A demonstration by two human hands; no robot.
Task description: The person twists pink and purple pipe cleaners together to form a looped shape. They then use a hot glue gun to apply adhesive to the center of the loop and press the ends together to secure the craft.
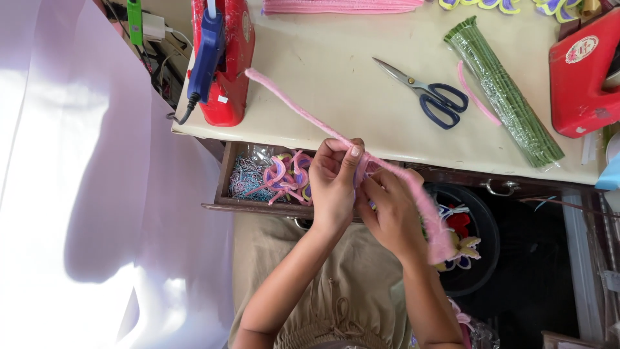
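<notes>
A long pink pipe cleaner [290,103] runs from the upper left above the table down to the lower right past my wrist. My left hand [332,184] pinches it near the middle between thumb and fingers. Right beside it, my right hand [391,210] grips the same pipe cleaner, and the fuzzy end hangs below that hand. Both hands hover over an open wooden drawer [226,181] at the table's front edge.
The drawer holds bent pink and purple pipe cleaner pieces [287,178]. On the cream table [336,84] lie scissors [426,94], a green wrapped bundle of stems [504,94], a blue glue gun [206,52] on a red stand, and a red box [584,74]. A black bowl [481,226] with craft flowers sits lower right.
</notes>
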